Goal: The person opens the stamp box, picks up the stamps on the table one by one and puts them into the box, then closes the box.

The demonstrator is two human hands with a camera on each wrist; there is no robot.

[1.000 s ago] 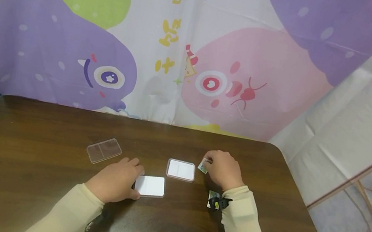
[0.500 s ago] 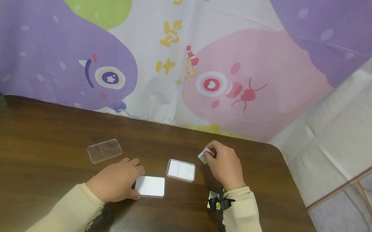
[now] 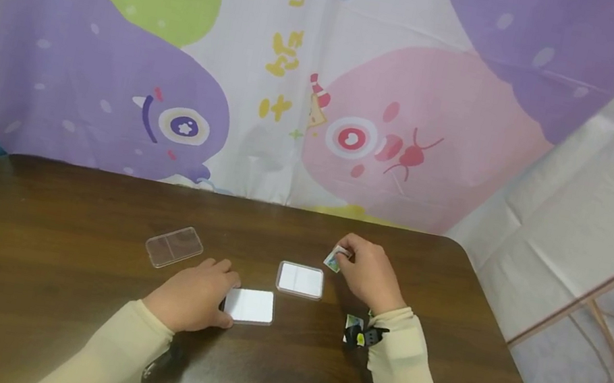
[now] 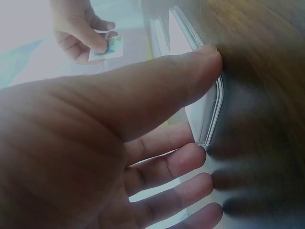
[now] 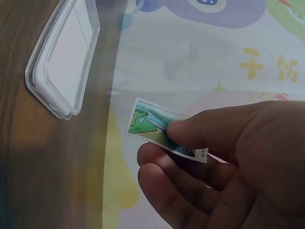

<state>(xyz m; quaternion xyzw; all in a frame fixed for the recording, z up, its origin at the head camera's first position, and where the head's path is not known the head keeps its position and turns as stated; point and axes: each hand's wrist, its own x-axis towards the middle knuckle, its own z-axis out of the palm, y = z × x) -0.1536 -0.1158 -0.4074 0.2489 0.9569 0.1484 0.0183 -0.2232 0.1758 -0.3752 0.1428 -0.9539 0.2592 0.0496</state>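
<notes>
My right hand [image 3: 372,277] pinches a postage stamp [image 5: 147,123] between thumb and fingers, raised above the table. In the right wrist view the stamp shows a green and blue landscape and a perforated white edge. My left hand [image 3: 193,295] holds a clear plastic case [image 3: 251,307] with a white insert by its left end, thumb on the near edge and fingers at the far edge. A second clear case [image 3: 300,280], also with a white insert, lies flat between the hands. Another stamp [image 3: 353,327] lies under the right wrist, partly hidden by the wristband.
A transparent empty cover [image 3: 174,247] lies tilted on the dark wooden table [image 3: 50,283], beyond the left hand. Behind the table's far edge hangs a cartoon-printed cloth [image 3: 262,163]. A flowered panel [image 3: 612,382] stands at the right.
My right hand has lifted the stamp off the table and drawn it slightly away from me. The left hand and its case have stayed in place.
</notes>
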